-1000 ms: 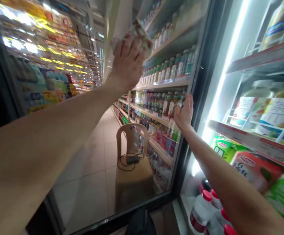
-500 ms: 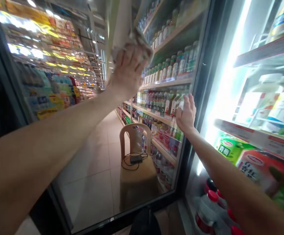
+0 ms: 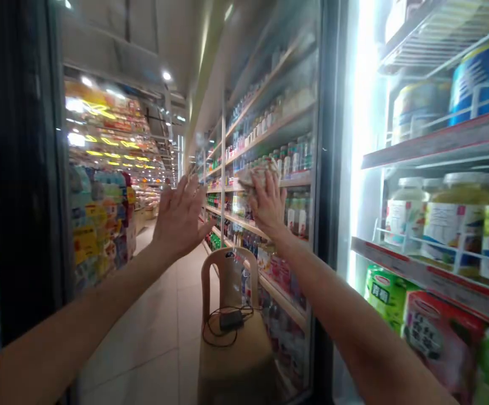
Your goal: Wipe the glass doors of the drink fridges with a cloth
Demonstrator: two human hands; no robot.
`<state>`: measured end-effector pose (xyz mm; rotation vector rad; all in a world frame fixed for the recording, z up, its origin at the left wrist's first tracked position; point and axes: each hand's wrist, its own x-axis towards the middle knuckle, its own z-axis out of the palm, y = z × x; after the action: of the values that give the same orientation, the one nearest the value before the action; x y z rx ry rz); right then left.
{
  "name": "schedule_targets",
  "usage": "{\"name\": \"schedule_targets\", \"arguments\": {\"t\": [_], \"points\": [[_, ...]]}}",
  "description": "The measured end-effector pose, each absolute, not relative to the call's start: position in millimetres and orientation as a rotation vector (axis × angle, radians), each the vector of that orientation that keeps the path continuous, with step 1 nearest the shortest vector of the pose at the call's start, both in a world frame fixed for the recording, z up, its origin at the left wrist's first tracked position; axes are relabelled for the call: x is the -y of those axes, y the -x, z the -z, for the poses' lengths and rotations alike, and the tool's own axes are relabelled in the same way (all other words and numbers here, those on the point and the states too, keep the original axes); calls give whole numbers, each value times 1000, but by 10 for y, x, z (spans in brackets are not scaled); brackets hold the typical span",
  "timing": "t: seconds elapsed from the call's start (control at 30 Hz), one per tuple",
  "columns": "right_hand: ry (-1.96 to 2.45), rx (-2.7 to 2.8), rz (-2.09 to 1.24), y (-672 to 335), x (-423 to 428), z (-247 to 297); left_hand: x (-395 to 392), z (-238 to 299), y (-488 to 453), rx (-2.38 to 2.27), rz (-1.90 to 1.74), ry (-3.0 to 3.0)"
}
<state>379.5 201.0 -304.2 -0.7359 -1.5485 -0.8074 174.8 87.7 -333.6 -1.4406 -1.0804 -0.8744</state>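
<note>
My right hand presses a crumpled light cloth flat against the glass door, with its fingers spread over the cloth. Part of the cloth is hidden under the fingers. To the left, my left hand is raised with its palm toward the glass and its fingers stretched out, holding nothing. Whether its palm touches the glass I cannot tell. Both forearms reach up from the lower corners.
Through the glass stand a tan plastic chair with a black box and cable on its seat, and shelves of bottles. At right is a lit cooler with wire-fronted shelves, bottled drinks and red and green packs.
The cloth has passed from my left hand, high on the glass, to my right hand. My left hand has come down; my right has moved left from the door's edge. The view has shifted.
</note>
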Motion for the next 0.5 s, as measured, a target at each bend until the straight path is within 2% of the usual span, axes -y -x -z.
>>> {"name": "schedule_targets", "arguments": {"t": [0.17,0.23,0.4,0.5], "points": [[1014,1258,542,-4443,-2337,3011,-851,3511,-1598,1152,887,1432],[1004,1344,637,-4417,-2286,3160,-859,3509,-1608,1156,907,1441],[661,1838,1123,-4147,-2081,3367,-846,3496,-1609,1173,902,1445],[868,1551,919,-4220,-2145,3193,-819,3566,-1611,1175,897,1434]]}}
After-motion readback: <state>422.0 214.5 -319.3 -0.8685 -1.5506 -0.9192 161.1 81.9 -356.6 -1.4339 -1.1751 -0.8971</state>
